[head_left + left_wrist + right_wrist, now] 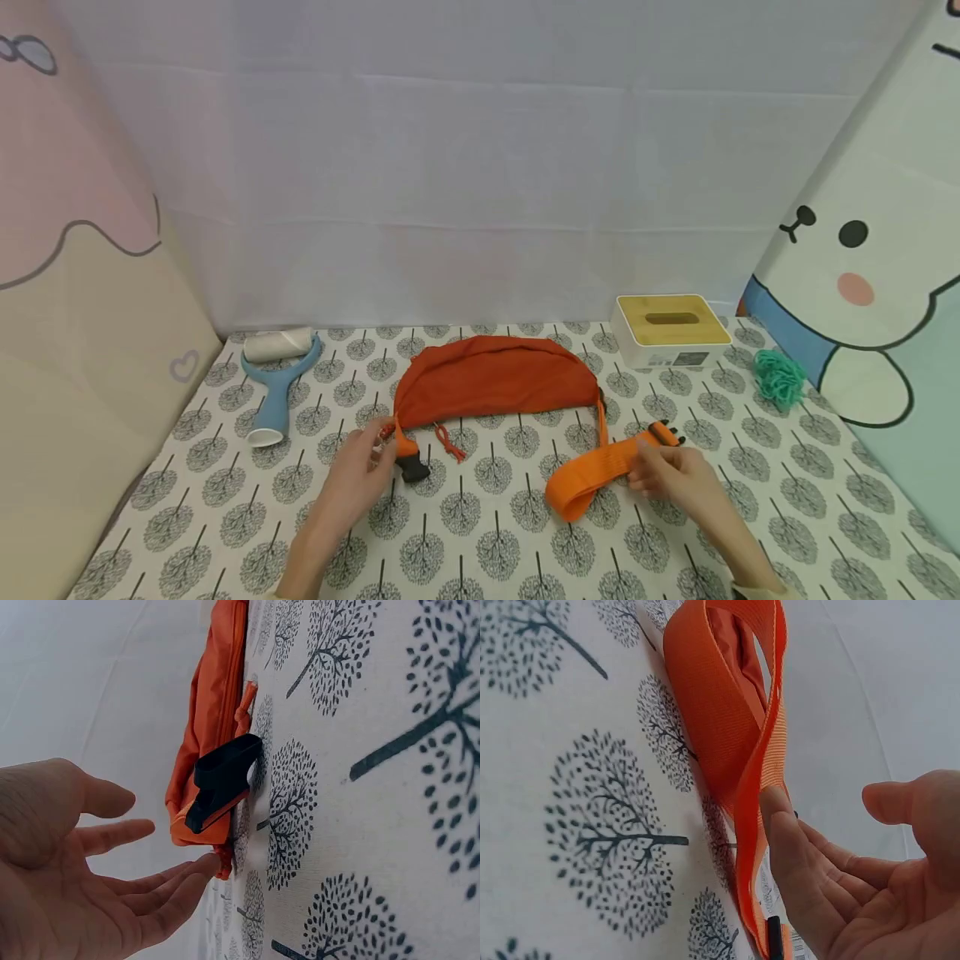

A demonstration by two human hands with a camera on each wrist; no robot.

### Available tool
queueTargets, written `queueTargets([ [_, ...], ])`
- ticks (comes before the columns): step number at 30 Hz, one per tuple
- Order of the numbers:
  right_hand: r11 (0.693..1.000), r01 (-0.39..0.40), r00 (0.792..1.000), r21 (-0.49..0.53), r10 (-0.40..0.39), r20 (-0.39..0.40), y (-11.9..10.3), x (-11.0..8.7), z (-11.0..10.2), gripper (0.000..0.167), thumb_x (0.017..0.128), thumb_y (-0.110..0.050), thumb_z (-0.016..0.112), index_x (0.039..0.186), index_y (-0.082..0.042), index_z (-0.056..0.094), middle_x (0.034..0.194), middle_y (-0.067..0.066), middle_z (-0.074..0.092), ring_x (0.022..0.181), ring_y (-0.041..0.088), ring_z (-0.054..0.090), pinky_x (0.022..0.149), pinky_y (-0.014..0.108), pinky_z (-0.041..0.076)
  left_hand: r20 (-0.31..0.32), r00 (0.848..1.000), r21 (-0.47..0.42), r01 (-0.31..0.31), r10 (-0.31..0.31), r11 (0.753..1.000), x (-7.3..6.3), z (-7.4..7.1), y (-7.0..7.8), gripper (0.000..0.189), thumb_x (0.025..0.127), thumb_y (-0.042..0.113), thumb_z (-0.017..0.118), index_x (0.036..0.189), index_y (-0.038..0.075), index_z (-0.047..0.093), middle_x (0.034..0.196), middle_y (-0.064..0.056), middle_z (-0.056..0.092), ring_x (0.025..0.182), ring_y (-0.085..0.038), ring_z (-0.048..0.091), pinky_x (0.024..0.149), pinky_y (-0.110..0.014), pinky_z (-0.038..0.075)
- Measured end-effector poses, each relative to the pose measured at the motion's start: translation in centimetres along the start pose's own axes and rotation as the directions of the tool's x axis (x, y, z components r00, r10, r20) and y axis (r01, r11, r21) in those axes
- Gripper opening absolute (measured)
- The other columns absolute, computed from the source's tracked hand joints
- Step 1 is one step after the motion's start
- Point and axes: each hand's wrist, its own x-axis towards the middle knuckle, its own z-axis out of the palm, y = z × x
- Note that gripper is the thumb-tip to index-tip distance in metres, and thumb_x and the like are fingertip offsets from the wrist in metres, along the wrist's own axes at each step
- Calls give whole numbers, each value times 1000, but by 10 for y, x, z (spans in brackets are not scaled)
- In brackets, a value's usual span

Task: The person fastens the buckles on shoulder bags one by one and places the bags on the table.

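Note:
A red-orange waist bag (pixel 495 379) lies flat across the middle of the table. At its left end hangs a black buckle socket (pixel 413 468) on a short orange tab. My left hand (pixel 363 467) is beside that end, thumb and fingers spread apart; a fingertip in the left wrist view appears to touch a red zipper cord (pixel 223 864). From the bag's right end runs an orange strap (pixel 592 473), looped over itself, with a black pronged buckle (pixel 670 432) at its tip. My right hand (pixel 678 479) has fingertips against the strap, the thumb held away from it.
At the back left lies a blue-handled lint roller (pixel 276 400) with a white roll. A white tissue box (pixel 667 358) with a wooden lid stands at the back right. Beyond it is a bundle of green cord (pixel 780 379). The tree-patterned cloth (pixel 457 550) covers the table.

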Motion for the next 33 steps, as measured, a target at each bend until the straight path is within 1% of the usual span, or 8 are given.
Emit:
queueTargets([
  [5,999,-29,997,23,27,78,6,-1,-2,53,104,-36,47,112,15,61,86,13,71,78,21,71,70,31,59,33,999,50,7,-8,999,-1,0,-1,36,97,4,50,133,4,56,93,-14,57,71,-18,52,58,-30,44],
  [9,997,-20,988,71,9,153,11,-2,-4,55,104,-35,45,114,18,59,88,14,72,79,21,71,72,30,59,60,998,57,13,-16,998,-1,2,-2,35,97,0,47,129,6,60,95,-14,59,64,-17,45,56,-30,41],
  [11,995,-31,984,96,13,180,14,-2,-5,56,104,-36,45,114,18,58,89,14,72,79,20,71,72,30,59,70,997,58,19,-23,998,-1,3,-3,36,97,-1,45,128,8,60,101,-16,60,64,-18,44,55,-31,41],
  [15,990,-59,978,129,32,206,18,-2,-7,58,105,-36,44,116,20,56,91,15,72,81,18,71,73,28,58,91,996,64,14,-20,998,0,4,-4,37,96,-4,44,126,8,62,99,-15,59,64,-18,42,54,-30,40],
  [20,983,-92,980,162,60,190,21,-1,-7,61,105,-34,44,123,25,47,96,19,72,84,18,72,76,29,58,117,993,60,-3,-4,998,2,6,-3,40,93,-9,44,125,4,62,100,-17,60,66,-18,43,57,-30,40],
  [26,971,-105,975,213,59,212,21,-2,-5,60,105,-33,44,122,24,47,100,20,71,90,20,71,81,28,56,124,992,80,-38,28,996,3,8,-3,43,88,-14,46,124,3,62,105,-20,61,74,-19,48,64,-31,43],
  [30,950,-115,971,290,46,234,21,-1,-4,63,106,-30,42,132,26,33,110,24,67,97,19,69,87,28,54,128,992,70,-34,25,997,2,7,-1,43,87,-14,48,125,2,62,103,-21,59,70,-19,46,60,-30,42],
  [33,918,-131,966,374,34,254,21,-1,-4,67,106,-27,42,139,25,18,117,27,63,102,20,68,91,29,52,133,991,69,-32,23,997,1,6,-1,43,87,-14,48,125,2,61,102,-20,59,69,-19,45,60,-30,41],
])
